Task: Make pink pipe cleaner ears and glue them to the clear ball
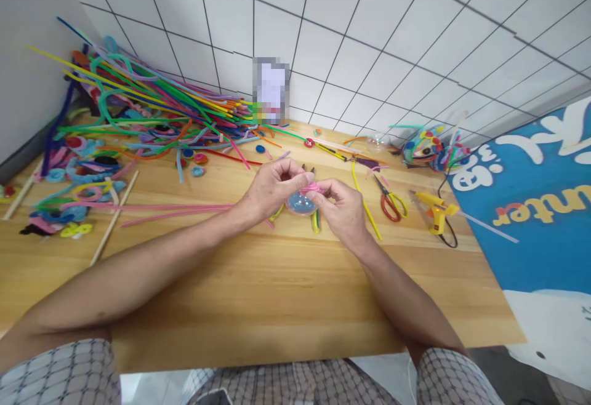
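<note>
Bent pink pipe cleaner over the clear plastic dome
Left hand and right hand pinch it between close-set fingertips; a slackened hold could let the bend spring open.

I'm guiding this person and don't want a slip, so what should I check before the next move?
1. Pink piece secured: ok, pinched at the fingertips of the left hand and right hand.
2. Scissors away from the fingers: ok, lying beyond the right hand.
3. Clear dome free of the hands: cannot tell, it is partly covered by them.
4. Pink stems fully in sight: not ok, the left forearm covers part.
5. Glue gun cool: cannot tell.
</note>
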Demonstrator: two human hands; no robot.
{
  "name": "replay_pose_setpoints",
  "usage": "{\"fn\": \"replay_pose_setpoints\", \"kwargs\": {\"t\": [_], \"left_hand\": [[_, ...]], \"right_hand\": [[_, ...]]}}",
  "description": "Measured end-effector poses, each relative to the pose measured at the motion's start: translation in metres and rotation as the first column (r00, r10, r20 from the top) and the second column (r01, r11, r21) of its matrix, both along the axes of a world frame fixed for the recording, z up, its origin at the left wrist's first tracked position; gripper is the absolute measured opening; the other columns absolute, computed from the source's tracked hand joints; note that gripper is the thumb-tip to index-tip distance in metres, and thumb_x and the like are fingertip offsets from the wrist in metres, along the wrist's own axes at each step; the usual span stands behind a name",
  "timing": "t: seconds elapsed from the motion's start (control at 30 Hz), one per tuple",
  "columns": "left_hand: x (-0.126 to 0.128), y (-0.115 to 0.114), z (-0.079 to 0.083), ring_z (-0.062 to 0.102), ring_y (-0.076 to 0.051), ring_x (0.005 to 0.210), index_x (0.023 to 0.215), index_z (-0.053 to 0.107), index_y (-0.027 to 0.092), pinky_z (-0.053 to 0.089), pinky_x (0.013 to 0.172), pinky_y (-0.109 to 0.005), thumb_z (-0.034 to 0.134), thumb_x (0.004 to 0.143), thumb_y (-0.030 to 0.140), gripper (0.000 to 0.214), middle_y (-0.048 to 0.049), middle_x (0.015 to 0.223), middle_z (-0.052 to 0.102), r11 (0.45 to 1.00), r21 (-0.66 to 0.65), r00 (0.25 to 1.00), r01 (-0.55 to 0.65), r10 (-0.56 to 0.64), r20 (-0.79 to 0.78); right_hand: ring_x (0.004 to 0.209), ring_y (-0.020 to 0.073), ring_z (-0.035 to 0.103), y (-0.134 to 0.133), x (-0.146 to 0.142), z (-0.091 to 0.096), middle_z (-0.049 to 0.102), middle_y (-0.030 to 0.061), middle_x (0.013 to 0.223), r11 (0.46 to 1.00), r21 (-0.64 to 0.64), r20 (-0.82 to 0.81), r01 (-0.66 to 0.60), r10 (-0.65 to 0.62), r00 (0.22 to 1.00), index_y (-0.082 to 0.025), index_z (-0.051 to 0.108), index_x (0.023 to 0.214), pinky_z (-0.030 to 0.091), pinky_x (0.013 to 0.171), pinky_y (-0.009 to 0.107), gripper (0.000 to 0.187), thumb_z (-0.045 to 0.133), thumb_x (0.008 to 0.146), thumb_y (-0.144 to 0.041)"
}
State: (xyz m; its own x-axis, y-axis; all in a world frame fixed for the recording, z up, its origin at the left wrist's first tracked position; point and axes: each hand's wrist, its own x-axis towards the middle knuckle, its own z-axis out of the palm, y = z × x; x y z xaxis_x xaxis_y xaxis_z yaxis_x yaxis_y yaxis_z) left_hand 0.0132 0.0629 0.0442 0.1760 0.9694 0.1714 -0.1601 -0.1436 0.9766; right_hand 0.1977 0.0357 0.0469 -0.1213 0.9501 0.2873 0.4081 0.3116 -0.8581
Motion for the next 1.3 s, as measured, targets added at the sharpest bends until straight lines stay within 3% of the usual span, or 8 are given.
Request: {"fn": "replay_pose_setpoints", "kwargs": {"t": [0.1,0.2,0.43,0.63,0.77,0.9,1.1,1.3], "left_hand": [[0.002,0.0,-0.003,0.056,-0.012,0.065,0.075,0.065,0.018,0.047,0.062,-0.026,0.085,0.08,0.047,0.035,0.0006,0.071,0.066,0.999,0.027,0.998,-0.036,0.034,0.047],[0.003,-0.002,-0.004,0.056,-0.013,0.069,0.079,0.065,0.018,0.046,0.064,-0.026,0.082,0.085,0.049,0.035,0.0004,0.075,0.064,0.998,0.05,0.998,-0.023,0.02,0.057],[0.009,-0.011,-0.009,0.054,-0.013,0.067,0.078,0.061,0.019,0.044,0.063,-0.026,0.081,0.085,0.056,0.043,0.0008,0.074,0.062,0.985,0.062,0.987,0.159,-0.16,0.008],[0.011,-0.024,-0.003,0.045,-0.01,0.059,0.079,0.059,0.019,0.037,0.056,-0.024,0.079,0.087,0.057,0.043,0.0043,0.068,0.056,0.94,0.078,0.943,0.333,-0.33,-0.052],[0.014,-0.031,0.003,0.047,-0.01,0.058,0.082,0.059,0.019,0.039,0.055,-0.024,0.079,0.086,0.065,0.051,0.0041,0.07,0.058,0.901,0.108,0.907,0.42,-0.417,-0.054],[0.018,-0.037,0.005,0.049,-0.01,0.056,0.084,0.056,0.021,0.039,0.055,-0.024,0.073,0.092,0.069,0.052,0.0055,0.065,0.055,0.917,0.113,0.924,0.381,-0.378,-0.051],[0.006,-0.061,-0.004,0.052,-0.011,0.061,0.085,0.059,0.02,0.043,0.06,-0.024,0.07,0.099,0.065,0.049,0.0042,0.07,0.057,0.933,0.176,0.944,0.315,-0.289,-0.157],[-0.009,-0.103,-0.01,0.053,-0.012,0.056,0.088,0.057,0.021,0.043,0.058,-0.025,0.065,0.097,0.072,0.052,0.0056,0.065,0.056,0.973,0.047,0.969,0.226,-0.219,-0.117]], "right_hand": [[0.075,0.0194,0.076,0.0,0.001,0.003,0.084,0.0025,0.087,0.993,-0.104,-0.091,-0.063,0.054,0.994,-0.022,0.081,0.1,0.06,0.073,0.032,0.021,0.081,0.089,-0.04],[0.067,0.0175,0.071,0.0,0.002,0.005,0.079,0.0008,0.075,0.992,-0.12,-0.144,-0.037,0.019,0.989,-0.022,0.08,0.094,0.058,0.065,0.03,0.029,0.08,0.091,-0.05],[0.061,0.0146,0.065,-0.012,-0.002,0.008,0.072,-0.0004,0.069,0.986,-0.16,-0.319,0.05,-0.1,0.943,-0.022,0.072,0.083,0.054,0.061,0.028,0.048,0.081,0.086,-0.069],[0.056,0.0115,0.051,-0.036,0.001,0.01,0.06,-0.0046,0.065,0.984,-0.04,-0.247,0.174,-0.178,0.952,-0.023,0.064,0.08,0.046,0.056,0.026,0.056,0.076,0.086,-0.077],[0.057,0.012,0.051,-0.051,-0.001,0.007,0.058,-0.0048,0.065,0.974,-0.008,-0.265,0.226,-0.22,0.939,-0.024,0.06,0.08,0.047,0.057,0.026,0.052,0.072,0.09,-0.074],[0.058,0.0126,0.054,-0.062,-0.003,0.005,0.059,-0.0049,0.064,0.972,0.03,-0.236,0.234,-0.221,0.946,-0.024,0.062,0.086,0.048,0.059,0.027,0.047,0.068,0.093,-0.069],[0.058,0.0121,0.057,-0.076,-0.006,-0.003,0.063,-0.0051,0.068,0.996,-0.011,-0.33,0.093,-0.092,0.939,-0.023,0.062,0.092,0.049,0.059,0.027,0.047,0.072,0.091,-0.07],[0.061,0.0134,0.058,-0.102,-0.012,-0.02,0.063,-0.0052,0.069,1.0,0.014,-0.242,0.017,-0.013,0.97,-0.023,0.066,0.097,0.048,0.062,0.027,0.039,0.067,0.097,-0.062]]}}
